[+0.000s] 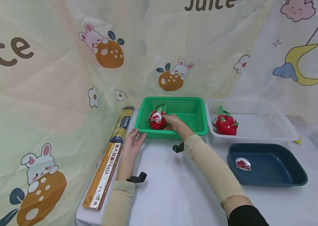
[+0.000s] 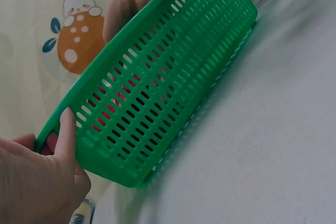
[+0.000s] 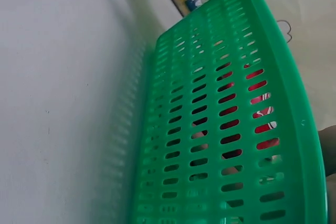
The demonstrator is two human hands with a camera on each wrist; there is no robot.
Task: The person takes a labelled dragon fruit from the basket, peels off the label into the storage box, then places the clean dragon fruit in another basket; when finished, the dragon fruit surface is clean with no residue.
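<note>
In the head view, a green plastic basket [image 1: 195,114] stands at the back of the table. A red dragon fruit [image 1: 155,123] with green leaves and a sticker sits in its left part. My right hand [image 1: 178,126] reaches over the front rim and grips the fruit from its right side; some fingers are hidden behind it. At the front left corner, my left hand [image 1: 132,142] pinches the basket rim. The left wrist view shows its thumb [image 2: 66,135] outside the slotted wall. Through the slots in the right wrist view, red parts of the fruit show.
A white basket [image 1: 263,138] on the right holds a second dragon fruit [image 1: 226,125]. In front lies a dark blue tray [image 1: 269,182] with a round sticker [image 1: 243,164]. Along the left edge are a pasta box [image 1: 102,175] and a yellow packet [image 1: 122,122]. A printed cloth hangs behind.
</note>
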